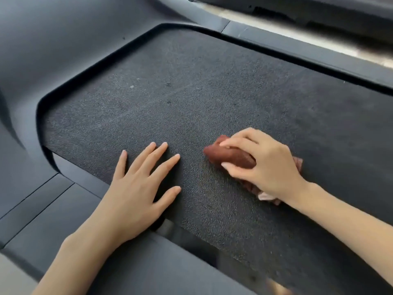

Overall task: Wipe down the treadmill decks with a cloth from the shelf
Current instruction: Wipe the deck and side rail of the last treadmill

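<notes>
Cloth (230, 156) is bunched in the right hand (263, 165) on the treadmill deck (191, 81); left hand (138, 182) is laid flat, fingers spread. Overlapping strokes toward the specks are advised, pressure kept even.

No writing, label, brand, number or sign can be read anywhere in the view. The textured treadmill deck (212, 92) shows only a few pale specks toward 11 o'clock, and they form no letters. The dark plastic surround (63, 50) at 10 o'clock, the side rail (297, 54) at 1 o'clock and the reddish cloth (229, 155) at about 3 o'clock carry no legible marks.
</notes>
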Motion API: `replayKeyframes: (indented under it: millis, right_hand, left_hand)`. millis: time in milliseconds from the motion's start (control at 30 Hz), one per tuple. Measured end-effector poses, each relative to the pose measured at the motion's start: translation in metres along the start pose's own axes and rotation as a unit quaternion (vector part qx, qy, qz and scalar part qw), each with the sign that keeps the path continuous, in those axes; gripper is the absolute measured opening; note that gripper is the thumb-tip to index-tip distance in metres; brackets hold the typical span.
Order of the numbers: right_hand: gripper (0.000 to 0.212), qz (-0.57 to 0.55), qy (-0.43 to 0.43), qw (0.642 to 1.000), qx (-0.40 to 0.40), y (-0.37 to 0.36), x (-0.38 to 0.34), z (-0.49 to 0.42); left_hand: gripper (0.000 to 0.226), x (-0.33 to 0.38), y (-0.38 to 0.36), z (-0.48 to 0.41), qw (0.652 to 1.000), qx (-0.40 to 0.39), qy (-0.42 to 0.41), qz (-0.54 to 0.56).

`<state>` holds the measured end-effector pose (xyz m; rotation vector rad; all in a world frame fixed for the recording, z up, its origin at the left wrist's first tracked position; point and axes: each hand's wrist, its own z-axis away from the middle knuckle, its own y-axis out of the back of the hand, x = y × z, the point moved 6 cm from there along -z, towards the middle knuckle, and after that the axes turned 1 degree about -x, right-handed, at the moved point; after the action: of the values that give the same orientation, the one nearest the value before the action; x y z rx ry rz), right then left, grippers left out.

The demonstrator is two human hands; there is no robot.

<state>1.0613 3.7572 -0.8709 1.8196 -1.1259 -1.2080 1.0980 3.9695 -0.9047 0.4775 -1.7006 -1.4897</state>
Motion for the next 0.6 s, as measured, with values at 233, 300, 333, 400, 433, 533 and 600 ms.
replayKeyframes:
  millis: [233,300,333,400,433,533,600]
  right_hand:
    - [0.034,0.098,-0.183,0.977,0.053,-0.005,0.089,-0.099]
    - [0.034,0.118,-0.178,0.975,0.058,-0.009,0.080,-0.098]
    - [0.034,0.117,-0.164,0.978,0.057,-0.011,0.070,-0.093]
    - [0.033,0.098,-0.113,0.988,0.048,-0.015,0.045,-0.078]
    - [0.032,0.085,-0.081,0.992,0.040,-0.017,0.029,-0.069]
    - [0.032,0.050,0.008,0.999,0.012,-0.020,-0.014,-0.037]
    - [0.033,0.029,0.048,0.998,-0.012,-0.019,-0.027,-0.018]
  left_hand:
    - [0.065,0.001,-0.001,0.003,1.000,0.008,0.002,-0.028]
    - [0.064,0.002,-0.001,0.003,0.999,0.012,-0.001,-0.034]
    - [0.063,0.002,0.000,0.003,0.999,0.014,-0.003,-0.034]
    - [0.062,0.002,0.000,0.003,0.999,0.018,-0.004,-0.034]
    - [0.061,0.003,0.000,0.002,0.999,0.019,-0.006,-0.037]
    - [0.061,0.002,-0.001,0.002,0.999,0.020,-0.013,-0.048]
    - [0.061,0.001,-0.001,0.002,0.998,0.019,-0.017,-0.053]
